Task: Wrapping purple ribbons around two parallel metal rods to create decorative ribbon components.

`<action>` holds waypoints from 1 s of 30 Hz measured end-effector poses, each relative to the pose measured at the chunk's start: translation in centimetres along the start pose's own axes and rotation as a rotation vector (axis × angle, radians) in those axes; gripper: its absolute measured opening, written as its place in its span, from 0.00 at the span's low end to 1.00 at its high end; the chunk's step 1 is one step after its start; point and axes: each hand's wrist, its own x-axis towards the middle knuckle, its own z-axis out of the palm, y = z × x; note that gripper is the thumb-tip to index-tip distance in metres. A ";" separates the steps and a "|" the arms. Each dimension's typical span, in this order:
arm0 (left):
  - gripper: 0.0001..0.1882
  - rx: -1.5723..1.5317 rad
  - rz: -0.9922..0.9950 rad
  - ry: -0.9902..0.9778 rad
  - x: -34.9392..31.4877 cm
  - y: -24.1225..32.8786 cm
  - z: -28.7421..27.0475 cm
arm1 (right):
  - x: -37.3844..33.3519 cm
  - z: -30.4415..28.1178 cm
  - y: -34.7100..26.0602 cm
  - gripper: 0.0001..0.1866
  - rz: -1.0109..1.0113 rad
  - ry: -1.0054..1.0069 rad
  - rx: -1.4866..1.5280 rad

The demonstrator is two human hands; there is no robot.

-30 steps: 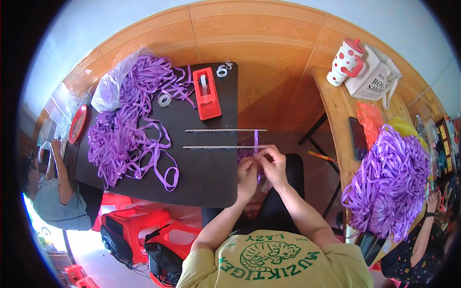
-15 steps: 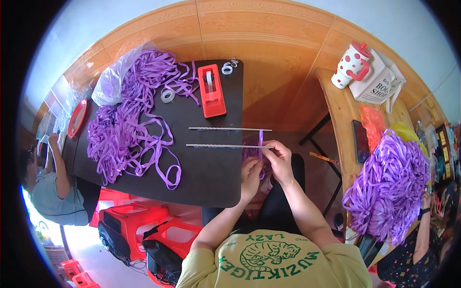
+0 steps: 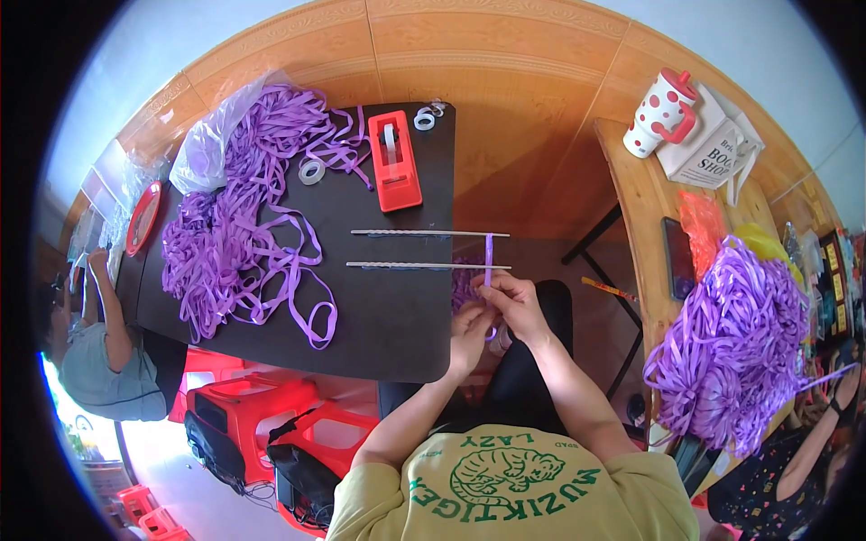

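Observation:
Two thin grey rods (image 3: pixel 406 265), which look like metal chopsticks, lie parallel on the dark table and stick out past its right edge. A narrow purple ribbon (image 3: pixel 490 249) runs across their free ends and down to my hands. My left hand (image 3: pixel 470 332) is closed in a pinch on the ribbon just below the nearer rod, beside the table edge. Close against it on the right, my right hand (image 3: pixel 514 302) also pinches the ribbon, its fingertips near the rod. A short curled ribbon end shows under the fingers, which partly hide the rest.
Left on the table lies a heap of purple ribbon (image 3: pixel 212 257), with a red tape dispenser (image 3: pixel 395 176) and a tape roll (image 3: pixel 311 171). A wooden bench (image 3: pixel 636 239) at right bears another ribbon pile (image 3: pixel 726 352), a phone (image 3: pixel 677 257) and a spotted tumbler (image 3: pixel 661 117). Red stools (image 3: pixel 244 415) stand below.
My right hand has shifted from the nearer rod's end to just below it, closer to my left hand. At far right, another person's hand now pulls a ribbon strand out from the pile.

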 end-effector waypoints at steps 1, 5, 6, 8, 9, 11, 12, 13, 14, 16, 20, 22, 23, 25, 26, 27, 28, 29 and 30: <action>0.07 0.000 -0.003 -0.001 -0.7 -0.8 -0.2 | -0.4 0.0 0.5 0.05 0.003 0.002 0.001; 0.09 0.182 -0.061 -0.141 -2.9 -6.3 -1.7 | -2.6 0.1 3.5 0.05 -0.018 0.009 -0.120; 0.11 0.272 0.003 -0.208 -3.1 -7.4 -2.0 | -3.2 -0.2 4.5 0.05 0.012 0.005 -0.190; 0.11 0.264 -0.117 -0.249 -3.4 -8.7 -2.1 | -4.1 -0.3 6.3 0.05 0.024 0.037 -0.178; 0.11 0.255 -0.234 -0.292 -3.5 -9.0 -2.1 | -4.5 -0.6 7.0 0.05 0.058 0.038 -0.176; 0.10 0.283 -0.280 -0.341 -3.4 -9.2 -2.3 | -5.0 -0.8 7.9 0.05 0.093 0.040 -0.175; 0.09 0.312 -0.325 -0.389 -3.3 -9.1 -2.3 | -5.1 -0.7 8.1 0.05 0.084 0.040 -0.193; 0.09 0.311 -0.325 -0.389 -3.3 -9.8 -2.3 | -5.2 -0.7 8.4 0.05 0.075 0.039 -0.211; 0.10 0.247 -0.317 -0.375 -3.3 -10.3 -2.4 | -5.2 -0.7 8.3 0.05 0.076 0.036 -0.211; 0.10 0.183 -0.309 -0.357 -3.4 -11.2 -2.7 | -5.3 -0.6 8.1 0.06 0.123 0.029 -0.213; 0.14 0.165 -0.431 -0.400 -3.6 -11.0 -2.7 | -4.2 -0.4 4.9 0.06 0.058 0.063 -0.210; 0.16 0.163 -0.444 -0.384 -4.1 -11.8 -3.0 | -2.7 0.4 2.8 0.06 -0.052 0.104 -0.212; 0.16 0.072 -0.493 -0.355 -4.3 -12.5 -3.1 | -1.9 0.5 2.4 0.06 -0.115 0.094 -0.196; 0.16 -0.022 -0.542 -0.328 -4.2 -12.0 -3.1 | -0.9 1.1 0.5 0.06 -0.145 0.116 -0.195; 0.17 0.026 -0.607 -0.361 -4.0 -9.8 -2.7 | -0.5 0.8 -0.2 0.06 -0.178 0.148 -0.199; 0.19 0.077 -0.669 -0.386 -4.0 -7.4 -2.4 | -0.3 0.4 -0.4 0.06 -0.217 0.137 -0.244; 0.19 0.079 -0.662 -0.384 -4.4 -6.0 -2.3 | -0.2 0.3 0.0 0.06 -0.225 0.135 -0.244; 0.19 0.409 -0.199 -0.214 -5.1 -4.9 -2.0 | -0.4 0.2 0.7 0.06 -0.208 0.129 -0.228; 0.20 0.712 0.272 -0.032 -5.5 -3.5 -1.5 | -0.7 0.3 0.9 0.05 -0.187 0.124 -0.213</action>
